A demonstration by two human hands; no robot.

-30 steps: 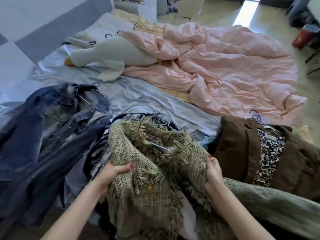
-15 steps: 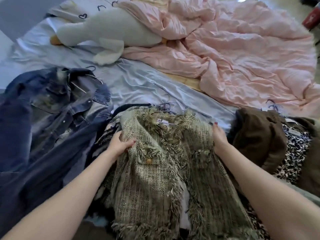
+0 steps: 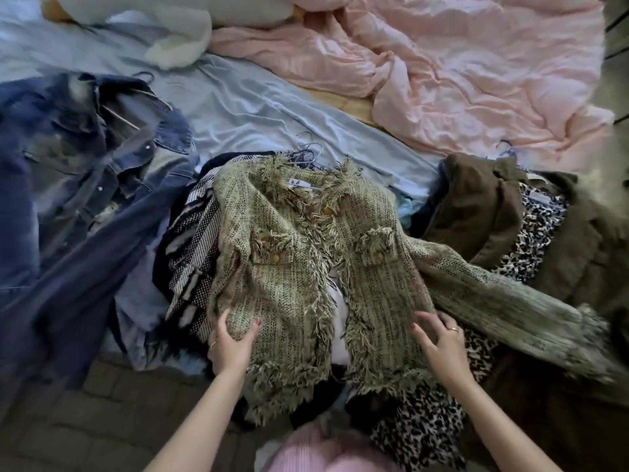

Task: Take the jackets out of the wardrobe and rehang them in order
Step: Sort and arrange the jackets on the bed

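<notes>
Lying front-up on the bed (image 3: 258, 107), between a denim jacket (image 3: 78, 185) and a brown jacket (image 3: 476, 212), the green tweed jacket (image 3: 299, 253) is being gripped at its side by the left hand (image 3: 231, 342), while the right hand (image 3: 439, 338) is being rested on it, fingers straight.

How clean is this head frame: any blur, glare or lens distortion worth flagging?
Head view: the tweed jacket and both hands, left and right, are fairly sharp; the jacket's sleeve end and the denim jacket smear toward the edges; wide-angle bending at the borders; the pink duvet is brightly lit, nearly washed out; the floor is dim.
</notes>
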